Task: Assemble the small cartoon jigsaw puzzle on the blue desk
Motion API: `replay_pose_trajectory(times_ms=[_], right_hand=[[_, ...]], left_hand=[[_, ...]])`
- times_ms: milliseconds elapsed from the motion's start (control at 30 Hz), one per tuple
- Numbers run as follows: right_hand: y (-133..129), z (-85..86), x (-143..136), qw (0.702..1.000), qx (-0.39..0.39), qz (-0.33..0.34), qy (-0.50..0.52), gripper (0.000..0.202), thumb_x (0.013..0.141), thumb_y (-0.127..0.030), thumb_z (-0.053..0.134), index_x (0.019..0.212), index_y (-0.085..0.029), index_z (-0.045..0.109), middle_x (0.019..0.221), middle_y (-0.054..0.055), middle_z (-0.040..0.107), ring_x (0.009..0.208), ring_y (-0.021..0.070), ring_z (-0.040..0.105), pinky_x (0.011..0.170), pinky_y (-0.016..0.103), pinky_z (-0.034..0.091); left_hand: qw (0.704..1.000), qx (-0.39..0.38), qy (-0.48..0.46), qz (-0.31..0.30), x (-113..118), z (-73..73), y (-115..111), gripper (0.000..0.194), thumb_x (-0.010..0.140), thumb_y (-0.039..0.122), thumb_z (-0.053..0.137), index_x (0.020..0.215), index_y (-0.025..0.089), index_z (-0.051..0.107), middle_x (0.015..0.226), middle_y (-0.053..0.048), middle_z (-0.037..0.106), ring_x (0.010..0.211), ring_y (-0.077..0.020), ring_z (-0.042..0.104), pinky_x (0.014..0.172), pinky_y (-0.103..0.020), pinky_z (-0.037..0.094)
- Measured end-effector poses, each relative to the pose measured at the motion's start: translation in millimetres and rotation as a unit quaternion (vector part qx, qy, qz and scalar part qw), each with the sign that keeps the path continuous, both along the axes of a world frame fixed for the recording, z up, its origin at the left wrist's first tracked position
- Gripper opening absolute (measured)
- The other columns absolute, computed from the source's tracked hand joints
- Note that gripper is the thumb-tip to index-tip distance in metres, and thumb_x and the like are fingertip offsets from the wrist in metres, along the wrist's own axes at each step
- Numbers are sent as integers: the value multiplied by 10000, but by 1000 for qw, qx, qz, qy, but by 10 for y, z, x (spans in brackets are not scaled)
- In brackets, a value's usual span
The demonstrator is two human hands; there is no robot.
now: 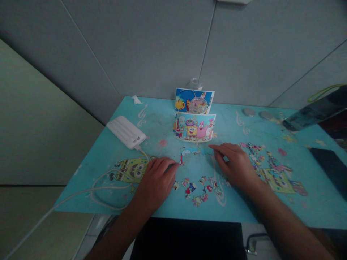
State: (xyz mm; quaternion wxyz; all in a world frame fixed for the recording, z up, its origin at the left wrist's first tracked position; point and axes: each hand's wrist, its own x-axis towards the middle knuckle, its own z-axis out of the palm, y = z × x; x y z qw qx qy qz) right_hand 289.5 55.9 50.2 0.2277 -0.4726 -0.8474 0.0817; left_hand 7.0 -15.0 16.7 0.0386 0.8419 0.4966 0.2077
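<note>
A partly joined jigsaw puzzle (197,151) lies on the blue cartoon-printed mat, with a top row and a short left side showing. My left hand (161,177) rests palm down, its fingers bent loosely and the tips beside the puzzle's lower left end. At the puzzle's upper right end, the index finger of my right hand (235,162) is stretched out, and its thumb stands apart below. Neither hand visibly holds anything. Loose puzzle pieces (200,198) are scattered below the joined part. Behind it leans a picture card (195,128) with cartoon figures.
More loose pieces (253,153) lie right of my right hand. A white power bank (127,131) with a cable sits at left. Behind the card are a second card (180,95) and a clear jar (198,105). A dark bottle (314,113) and a black flat object (330,168) are at right.
</note>
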Motion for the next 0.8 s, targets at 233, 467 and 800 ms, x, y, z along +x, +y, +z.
replay_pose_trajectory(times_ms=[233, 467, 800], right_hand=[[-9, 25, -6, 1000, 1, -11, -11, 326, 1002, -192, 523, 1275, -192, 701, 920, 92, 751, 871, 239, 686, 840, 404, 503], [-8, 42, 4, 1000, -12, -11, 19, 288, 1001, -204, 546, 1224, -217, 726, 939, 83, 756, 856, 227, 687, 817, 385, 512], [-451, 194, 45, 964, -220, 146, -34, 91, 962, -341, 683, 992, -273, 735, 932, 18, 703, 915, 191, 654, 846, 338, 504]], left_hand=[[1000, 1, -2, -2, -3, 5, 6, 294, 975, 113, 560, 1247, 183, 643, 1166, -86, 652, 1112, -264, 580, 983, -478, 438], [1000, 18, -6, 0, -7, -15, 10, 260, 968, 117, 566, 1200, 179, 667, 1143, -90, 661, 1081, -262, 590, 961, -474, 448], [1000, 17, -6, -1, 11, -24, 24, 262, 962, 116, 577, 1201, 179, 668, 1140, -87, 667, 1083, -269, 595, 970, -478, 446]])
